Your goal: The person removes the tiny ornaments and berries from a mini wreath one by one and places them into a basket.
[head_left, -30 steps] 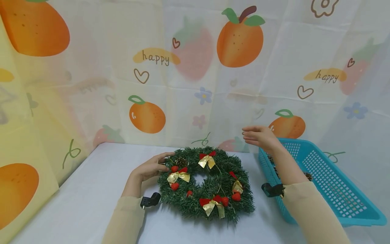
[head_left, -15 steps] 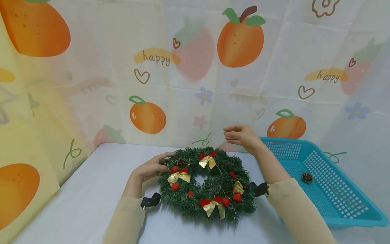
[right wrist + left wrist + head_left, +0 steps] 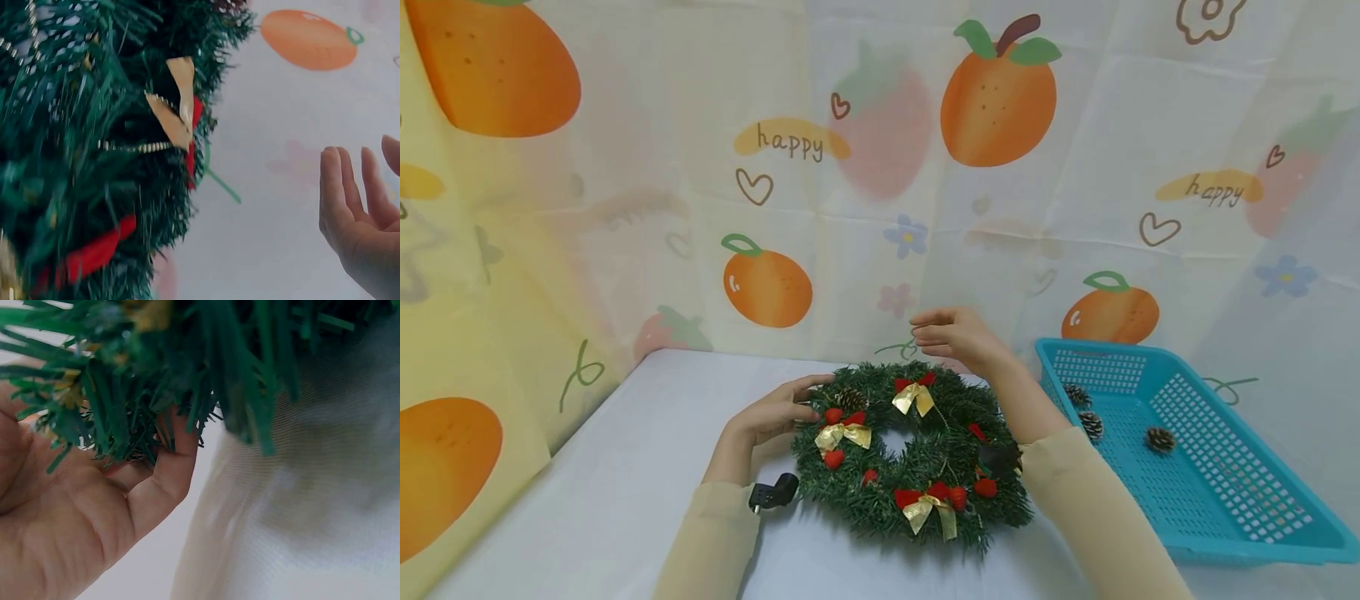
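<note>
Motion in the last second belongs to the right hand: it has travelled from above the rim of the turquoise perforated plastic basket, at right of the frame, leftward to a position over the far edge of the green artificial-pine wreath with red and gold trim. Its fingers are straight and loosely spread, and it holds nothing; the right wrist view confirms an empty palm beside the needles. This suggests the hand is coming in to take hold of the wreath's far side. The left hand has not shifted; its fingers curl onto the wreath's left edge, thumb among the needles in the left wrist view. The wreath lies flat at centre of the pale grey tabletop.

Count:
- wreaths: one
- baskets: one
- brown pine cones in the basket: three
- pine cones on the wreath: one visible
- gold ribbon bows: three visible, with a fourth likely hidden behind the right forearm
</note>
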The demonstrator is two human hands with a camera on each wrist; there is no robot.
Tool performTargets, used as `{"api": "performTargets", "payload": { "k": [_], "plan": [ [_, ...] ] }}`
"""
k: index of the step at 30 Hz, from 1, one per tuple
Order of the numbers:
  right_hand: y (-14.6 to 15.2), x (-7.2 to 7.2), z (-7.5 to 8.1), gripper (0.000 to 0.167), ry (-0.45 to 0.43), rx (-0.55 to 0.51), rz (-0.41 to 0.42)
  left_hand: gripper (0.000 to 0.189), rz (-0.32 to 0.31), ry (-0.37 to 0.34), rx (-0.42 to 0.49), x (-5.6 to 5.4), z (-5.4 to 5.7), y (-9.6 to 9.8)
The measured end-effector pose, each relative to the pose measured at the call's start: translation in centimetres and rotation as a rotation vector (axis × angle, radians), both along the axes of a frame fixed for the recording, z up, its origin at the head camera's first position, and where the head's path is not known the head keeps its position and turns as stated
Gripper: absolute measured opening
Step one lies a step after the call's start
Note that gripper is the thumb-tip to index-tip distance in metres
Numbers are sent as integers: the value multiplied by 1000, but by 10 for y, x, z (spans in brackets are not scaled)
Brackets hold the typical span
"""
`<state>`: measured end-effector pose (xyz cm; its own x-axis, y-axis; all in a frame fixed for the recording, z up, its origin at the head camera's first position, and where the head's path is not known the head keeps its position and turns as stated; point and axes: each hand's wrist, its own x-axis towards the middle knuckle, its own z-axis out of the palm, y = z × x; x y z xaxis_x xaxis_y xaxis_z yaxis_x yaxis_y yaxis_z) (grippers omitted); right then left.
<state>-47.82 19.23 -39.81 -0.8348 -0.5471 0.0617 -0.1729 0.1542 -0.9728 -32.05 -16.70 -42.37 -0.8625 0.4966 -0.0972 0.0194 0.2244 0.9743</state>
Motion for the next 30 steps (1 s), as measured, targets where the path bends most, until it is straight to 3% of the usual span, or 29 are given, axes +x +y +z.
{"api": "performTargets", "payload": {
  "k": [2, 3, 5, 7, 10, 16, 30],
  "plan": [
    [-26, 63, 48, 49, -26, 37, -42, 72, 5, -3, 0, 0, 1, 1],
    [-37, 87, 66, 48, -35, 52, -56, 72, 6, -5, -1, 0, 1, 1],
    [-55, 121, 92, 46, -61, 109, -95, 72, 7, -3, -2, 0, 1, 1],
    [-65, 133, 101, 44, -67, 131, -87, 72, 10, -2, -4, -1, 1, 1],
    [-72, 133, 100, 43, -79, 136, -52, 71, 11, -1, -5, -2, 0, 1],
    [-76, 120, 83, 43, -132, 98, 6, 71, 10, -9, -6, -3, -2, 3],
    [-94, 115, 59, 47, -173, 201, 132, 72, 7, -10, -24, -3, -2, 0]
  ]
}}
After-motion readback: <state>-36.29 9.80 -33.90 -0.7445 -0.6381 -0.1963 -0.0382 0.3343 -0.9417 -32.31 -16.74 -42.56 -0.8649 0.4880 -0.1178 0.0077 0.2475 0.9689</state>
